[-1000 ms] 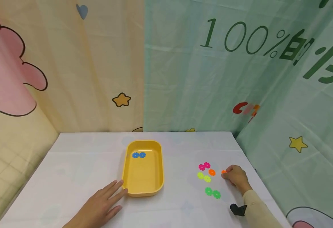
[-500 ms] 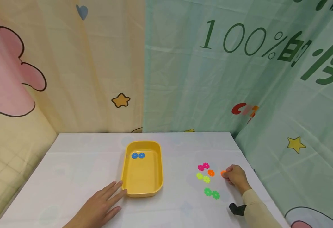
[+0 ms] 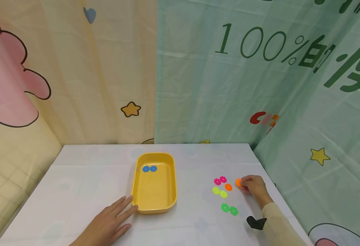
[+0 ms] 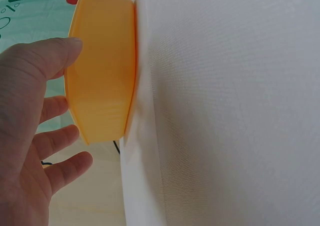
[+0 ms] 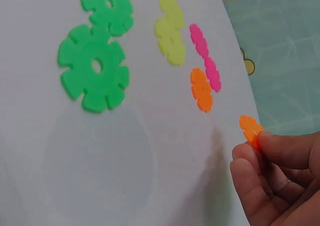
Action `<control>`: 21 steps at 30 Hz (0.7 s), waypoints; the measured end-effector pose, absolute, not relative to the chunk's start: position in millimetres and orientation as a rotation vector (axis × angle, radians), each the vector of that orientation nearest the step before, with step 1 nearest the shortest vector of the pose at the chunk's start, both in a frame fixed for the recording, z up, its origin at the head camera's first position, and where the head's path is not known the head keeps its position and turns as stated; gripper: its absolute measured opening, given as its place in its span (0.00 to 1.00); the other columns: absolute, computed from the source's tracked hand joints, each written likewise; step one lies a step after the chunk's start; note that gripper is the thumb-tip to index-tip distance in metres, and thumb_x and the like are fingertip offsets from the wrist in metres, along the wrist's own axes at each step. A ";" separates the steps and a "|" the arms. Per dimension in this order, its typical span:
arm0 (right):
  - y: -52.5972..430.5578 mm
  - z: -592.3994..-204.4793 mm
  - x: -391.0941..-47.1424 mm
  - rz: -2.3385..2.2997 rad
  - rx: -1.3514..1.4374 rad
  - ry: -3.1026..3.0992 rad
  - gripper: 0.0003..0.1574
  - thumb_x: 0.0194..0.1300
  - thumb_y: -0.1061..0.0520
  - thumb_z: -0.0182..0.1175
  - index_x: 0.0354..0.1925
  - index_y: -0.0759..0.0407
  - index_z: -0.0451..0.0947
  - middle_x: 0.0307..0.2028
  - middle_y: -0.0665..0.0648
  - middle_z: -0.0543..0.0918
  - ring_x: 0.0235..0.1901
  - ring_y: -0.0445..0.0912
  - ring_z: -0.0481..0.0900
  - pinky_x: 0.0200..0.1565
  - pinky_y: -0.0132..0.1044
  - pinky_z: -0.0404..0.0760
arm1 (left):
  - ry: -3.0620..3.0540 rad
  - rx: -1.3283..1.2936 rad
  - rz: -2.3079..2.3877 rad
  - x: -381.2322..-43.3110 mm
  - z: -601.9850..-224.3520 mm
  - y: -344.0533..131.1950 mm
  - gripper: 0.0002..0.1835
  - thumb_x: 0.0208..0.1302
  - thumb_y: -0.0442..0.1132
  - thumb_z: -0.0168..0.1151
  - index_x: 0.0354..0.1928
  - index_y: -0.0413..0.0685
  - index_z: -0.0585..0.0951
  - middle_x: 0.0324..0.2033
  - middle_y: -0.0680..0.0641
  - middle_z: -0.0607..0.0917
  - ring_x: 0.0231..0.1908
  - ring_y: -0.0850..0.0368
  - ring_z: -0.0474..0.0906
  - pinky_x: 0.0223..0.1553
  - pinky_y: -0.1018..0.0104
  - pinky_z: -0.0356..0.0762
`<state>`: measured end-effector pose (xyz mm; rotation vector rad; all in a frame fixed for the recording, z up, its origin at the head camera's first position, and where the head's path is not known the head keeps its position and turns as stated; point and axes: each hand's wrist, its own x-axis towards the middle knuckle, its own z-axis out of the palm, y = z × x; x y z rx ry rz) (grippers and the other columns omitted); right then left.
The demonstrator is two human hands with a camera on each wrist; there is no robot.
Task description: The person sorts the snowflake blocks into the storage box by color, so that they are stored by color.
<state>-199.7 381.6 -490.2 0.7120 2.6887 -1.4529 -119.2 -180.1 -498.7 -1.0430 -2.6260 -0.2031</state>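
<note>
Between thumb and fingertips my right hand pinches an orange flower-shaped plastic disc, notched around its edge, above the table at the right. A second orange disc lies just left of it. My left hand has its fingers spread, fingertips at the near left corner of a yellow tray. In the left wrist view the thumb lies at the rim of the yellow tray. Two blue discs rest side by side inside the tray, toward its far end.
Left of the right hand lie two pink discs, two yellow-green discs and two green discs on the white table. A black strap piece hangs by the right sleeve. Printed curtains stand behind the table.
My right hand, pinching the orange disc, has lifted it and shifted slightly left and away from me. The left hand stays at the tray.
</note>
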 end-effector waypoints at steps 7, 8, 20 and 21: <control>365.4 -476.1 -211.9 -1.749 0.740 2.498 0.19 0.70 0.61 0.62 0.52 0.74 0.78 0.31 0.53 0.87 0.29 0.45 0.87 0.34 0.33 0.87 | -2.637 -1.033 -0.208 -119.1 -500.7 -179.9 0.30 0.61 0.55 0.72 0.65 0.58 0.80 0.67 0.46 0.78 0.64 0.44 0.76 0.52 0.48 0.82; 362.4 -473.5 -213.5 -1.776 0.733 2.486 0.19 0.70 0.60 0.62 0.53 0.75 0.78 0.31 0.53 0.87 0.28 0.44 0.87 0.34 0.33 0.87 | -2.648 -1.028 -0.208 -118.7 -501.0 -180.1 0.30 0.61 0.55 0.71 0.65 0.58 0.80 0.67 0.46 0.78 0.64 0.44 0.76 0.53 0.48 0.82; 328.5 -450.6 -237.4 -1.853 0.647 2.406 0.21 0.72 0.59 0.62 0.55 0.74 0.77 0.30 0.53 0.87 0.28 0.43 0.88 0.34 0.31 0.87 | -2.611 -1.048 -0.195 -117.5 -500.7 -181.5 0.31 0.60 0.55 0.73 0.65 0.58 0.80 0.67 0.46 0.78 0.64 0.45 0.76 0.51 0.49 0.83; 325.6 -448.5 -239.3 -1.856 0.653 2.405 0.20 0.72 0.59 0.62 0.54 0.74 0.78 0.30 0.53 0.87 0.28 0.42 0.88 0.34 0.31 0.87 | -2.605 -1.053 -0.198 -117.8 -500.3 -181.2 0.31 0.60 0.55 0.73 0.65 0.57 0.80 0.67 0.46 0.78 0.64 0.45 0.76 0.51 0.49 0.83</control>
